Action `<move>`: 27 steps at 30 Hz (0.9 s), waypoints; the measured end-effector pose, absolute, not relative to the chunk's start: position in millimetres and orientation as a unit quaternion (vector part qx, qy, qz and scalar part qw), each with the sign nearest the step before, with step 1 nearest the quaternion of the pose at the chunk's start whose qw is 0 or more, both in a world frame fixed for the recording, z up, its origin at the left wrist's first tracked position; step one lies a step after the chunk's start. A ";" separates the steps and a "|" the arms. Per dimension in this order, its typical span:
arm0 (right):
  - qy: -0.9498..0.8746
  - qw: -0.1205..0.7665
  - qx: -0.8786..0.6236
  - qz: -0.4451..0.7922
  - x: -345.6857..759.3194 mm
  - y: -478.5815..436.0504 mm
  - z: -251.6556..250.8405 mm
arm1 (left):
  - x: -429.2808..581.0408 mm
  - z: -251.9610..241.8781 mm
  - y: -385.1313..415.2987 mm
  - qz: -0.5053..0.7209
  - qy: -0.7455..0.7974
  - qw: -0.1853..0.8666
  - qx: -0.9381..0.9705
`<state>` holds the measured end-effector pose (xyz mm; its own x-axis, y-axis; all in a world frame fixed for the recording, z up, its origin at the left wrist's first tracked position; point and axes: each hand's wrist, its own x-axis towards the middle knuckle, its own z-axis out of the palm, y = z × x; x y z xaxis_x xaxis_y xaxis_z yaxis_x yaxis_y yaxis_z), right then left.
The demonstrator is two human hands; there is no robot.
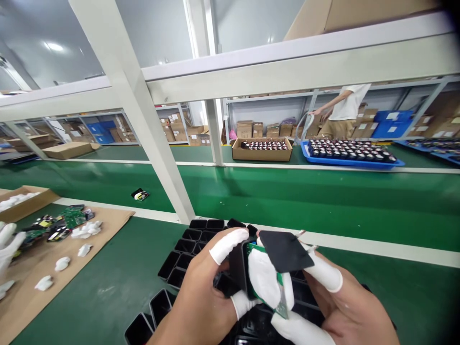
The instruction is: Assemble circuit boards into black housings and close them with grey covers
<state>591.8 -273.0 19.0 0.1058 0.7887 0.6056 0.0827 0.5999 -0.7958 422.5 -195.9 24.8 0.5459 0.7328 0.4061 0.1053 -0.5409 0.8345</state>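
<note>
While my left hand (204, 292) is pinching the black housing (239, 270) over the tray (187, 249), my right hand (334, 297) is gripping the green circuit board (283, 299) by its edges, since it looks light, stiff and fragile.

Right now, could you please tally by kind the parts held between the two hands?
black case: 1
green circuit board: 1
black square sheet: 1
Total: 3, all held between the left hand and the right hand.
</note>
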 end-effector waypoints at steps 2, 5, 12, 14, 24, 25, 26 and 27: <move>-0.605 0.663 -0.368 0.245 591.0 -273.3 15.4 | 423.7 26.9 -195.8 0.401 0.266 0.376 0.792; -0.612 0.658 -0.373 0.229 592.8 -274.3 11.9 | 425.4 28.9 -195.9 0.407 0.261 0.382 0.788; -0.648 0.618 -0.386 0.224 597.2 -273.9 19.8 | 424.0 26.0 -194.9 0.396 0.263 0.399 0.784; -0.651 0.611 -0.394 0.218 597.2 -273.3 21.2 | 423.7 23.8 -193.7 0.393 0.265 0.397 0.786; -0.662 0.607 -0.377 0.223 603.0 -273.2 16.3 | 423.5 22.0 -194.5 0.385 0.258 0.478 0.746; -0.662 0.606 -0.379 0.225 603.7 -273.0 14.7 | 423.7 21.7 -194.8 0.386 0.256 0.484 0.743; -0.661 0.604 -0.384 0.227 604.8 -272.5 13.6 | 423.8 21.5 -195.1 0.387 0.253 0.485 0.742; -0.663 0.601 -0.386 0.226 606.2 -271.7 12.9 | 424.0 21.4 -195.2 0.387 0.253 0.485 0.742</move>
